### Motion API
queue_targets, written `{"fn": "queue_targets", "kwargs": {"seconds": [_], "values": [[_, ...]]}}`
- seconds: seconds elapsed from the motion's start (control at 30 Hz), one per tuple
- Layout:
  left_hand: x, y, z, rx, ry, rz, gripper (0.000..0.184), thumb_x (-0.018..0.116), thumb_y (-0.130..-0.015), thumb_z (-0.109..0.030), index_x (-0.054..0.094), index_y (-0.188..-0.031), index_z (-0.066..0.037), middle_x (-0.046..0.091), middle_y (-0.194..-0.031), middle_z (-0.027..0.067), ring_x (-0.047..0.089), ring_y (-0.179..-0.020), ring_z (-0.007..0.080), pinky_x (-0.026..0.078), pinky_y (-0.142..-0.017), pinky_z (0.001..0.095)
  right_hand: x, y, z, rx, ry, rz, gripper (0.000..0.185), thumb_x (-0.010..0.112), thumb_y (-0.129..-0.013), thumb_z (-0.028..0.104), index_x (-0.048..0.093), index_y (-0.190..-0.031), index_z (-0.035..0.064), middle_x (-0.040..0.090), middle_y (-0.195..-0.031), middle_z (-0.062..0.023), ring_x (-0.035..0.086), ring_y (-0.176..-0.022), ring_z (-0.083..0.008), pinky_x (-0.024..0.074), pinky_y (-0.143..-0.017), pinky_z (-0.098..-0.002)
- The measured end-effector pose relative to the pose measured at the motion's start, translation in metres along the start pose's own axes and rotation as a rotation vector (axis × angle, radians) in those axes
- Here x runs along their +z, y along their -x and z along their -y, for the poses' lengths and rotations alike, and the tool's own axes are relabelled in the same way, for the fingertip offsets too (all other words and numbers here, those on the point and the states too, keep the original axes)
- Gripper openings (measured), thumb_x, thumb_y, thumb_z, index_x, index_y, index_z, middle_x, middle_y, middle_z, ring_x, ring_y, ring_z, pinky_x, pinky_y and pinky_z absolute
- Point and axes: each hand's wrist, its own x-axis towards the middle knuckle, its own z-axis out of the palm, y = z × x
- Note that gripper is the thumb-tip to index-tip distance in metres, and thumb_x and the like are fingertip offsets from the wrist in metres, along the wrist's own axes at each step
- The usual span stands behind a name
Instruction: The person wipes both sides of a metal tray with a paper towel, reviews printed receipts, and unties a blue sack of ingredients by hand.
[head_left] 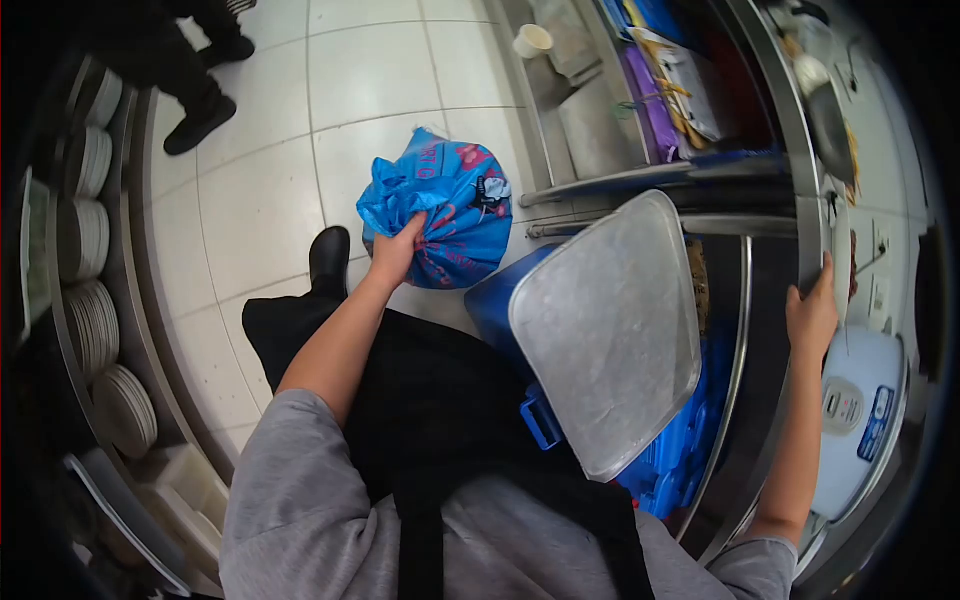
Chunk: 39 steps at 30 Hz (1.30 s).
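Observation:
A full blue plastic bag [465, 225] with red and pink print is gathered at its neck, where the fingers of my left hand [400, 250] wrap round it. The bag is low, above or on the white tiled floor; which, I cannot tell. At the right, my right hand [813, 312] is on the metal edge of the counter [812, 215], its fingers partly hidden. Between my two arms a flat metal tray or lid [610, 330] lies tilted over a blue container [500, 300].
Stacked plates [92, 325] fill shelves on the left. A co-worker's legs and dark shoes [200, 125] stand at the upper left. A rice cooker [855, 420] sits on the right counter. Under-counter shelves hold a cup [533, 41] and a purple packet [652, 105].

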Motion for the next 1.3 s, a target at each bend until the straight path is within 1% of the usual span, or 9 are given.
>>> {"fn": "queue_targets", "kwargs": {"seconds": [0.27, 0.5, 0.57, 0.6, 0.7, 1.0, 1.1, 1.2, 1.3], "values": [[-0.008, 0.103, 0.041, -0.015, -0.217, -0.099, 0.015, 0.064, -0.085, -0.021, 0.058, -0.094, -0.01, 0.054, -0.073, -0.0022, 0.049, -0.064, 0.0098, 0.04, -0.057, 0.0255, 0.008, -0.002, -0.011, -0.078, 0.027, -0.052, 0.068, 0.062, -0.077, 0.01, 0.03, -0.137, 0.0098, 0.055, -0.119, -0.022, 0.056, -0.103, -0.0391, 0.0468, -0.085, -0.0435], [0.045, 0.185, 0.028, -0.313, -0.143, -0.199, 0.016, 0.063, -0.086, -0.022, 0.055, -0.074, -0.015, 0.049, -0.065, -0.0041, 0.045, -0.058, 0.0084, 0.036, -0.053, 0.026, 0.026, -0.006, -0.028, -0.126, 0.078, -0.097, 0.062, 0.061, -0.08, 0.013, 0.033, -0.135, 0.011, 0.058, -0.114, -0.0184, 0.058, -0.1, -0.0364, 0.0484, -0.081, -0.0427], [0.048, 0.182, 0.027, -0.426, -0.102, -0.215, 0.027, 0.064, -0.085, -0.013, 0.058, -0.11, -0.004, 0.06, -0.101, 0.0021, 0.055, -0.086, 0.0137, 0.046, -0.076, 0.0287, 0.029, -0.009, -0.028, -0.096, 0.13, -0.088, 0.061, 0.061, -0.08, 0.014, 0.034, -0.135, 0.0113, 0.059, -0.112, -0.0172, 0.059, -0.099, -0.0354, 0.0487, -0.08, -0.0419], [0.049, 0.174, 0.031, -0.304, -0.035, -0.234, 0.024, 0.064, -0.085, -0.014, 0.059, -0.107, -0.005, 0.06, -0.096, 0.0014, 0.055, -0.079, 0.0125, 0.045, -0.069, 0.0266, 0.032, -0.01, -0.029, -0.101, 0.14, -0.115, 0.06, 0.061, -0.081, 0.015, 0.034, -0.135, 0.0113, 0.06, -0.111, -0.0166, 0.059, -0.098, -0.0347, 0.049, -0.08, -0.0414], [0.052, 0.132, 0.018, -0.412, 0.058, -0.295, 0.016, 0.061, -0.088, -0.024, 0.062, -0.077, -0.012, 0.049, -0.06, -0.0044, 0.038, -0.049, 0.0075, 0.029, -0.045, 0.0258, 0.039, -0.014, -0.042, -0.155, 0.161, -0.129, 0.063, 0.059, -0.082, 0.018, 0.031, -0.138, 0.012, 0.059, -0.112, -0.0189, 0.06, -0.097, -0.0353, 0.0484, -0.08, -0.0419], [0.036, 0.03, -0.014, -0.41, 0.319, -0.105, 0.029, 0.064, -0.085, -0.04, 0.058, -0.079, -0.013, 0.049, -0.063, -0.0011, 0.045, -0.057, 0.0093, 0.04, -0.053, 0.0238, 0.023, -0.011, -0.025, -0.078, 0.207, -0.03, 0.06, 0.057, -0.083, 0.023, 0.034, -0.136, 0.0086, 0.059, -0.113, -0.0198, 0.058, -0.1, -0.037, 0.0473, -0.083, -0.0431], [0.027, 0.048, -0.008, -0.375, 0.182, -0.012, 0.037, 0.063, -0.085, -0.043, 0.061, -0.094, -0.008, 0.06, -0.076, 0.004, 0.055, -0.068, 0.0117, 0.047, -0.062, 0.025, 0.028, -0.014, -0.029, -0.091, 0.222, -0.033, 0.06, 0.056, -0.083, 0.024, 0.034, -0.135, 0.0079, 0.058, -0.114, -0.0201, 0.058, -0.101, -0.0374, 0.0471, -0.083, -0.0433], [0.03, 0.064, -0.029, -0.469, -0.299, -0.053, 0.055, 0.062, -0.085, -0.044, 0.06, -0.111, 0.003, 0.065, -0.106, 0.0123, 0.062, -0.093, 0.0175, 0.049, -0.083, 0.03, 0.035, -0.016, -0.032, -0.113, 0.234, -0.069, 0.058, 0.055, -0.083, 0.025, 0.034, -0.135, 0.0071, 0.059, -0.114, -0.02, 0.058, -0.101, -0.0376, 0.0468, -0.083, -0.0439], [0.022, 0.074, -0.019, -0.421, -0.142, 0.094, 0.052, 0.062, -0.085, -0.046, 0.064, -0.105, 0.002, 0.065, -0.105, 0.0115, 0.061, -0.093, 0.0171, 0.049, -0.082, 0.0305, 0.034, -0.019, -0.032, -0.104, 0.238, -0.055, 0.058, 0.055, -0.083, 0.027, 0.035, -0.134, 0.008, 0.059, -0.113, -0.0197, 0.058, -0.1, -0.038, 0.0469, -0.083, -0.0446]]}}
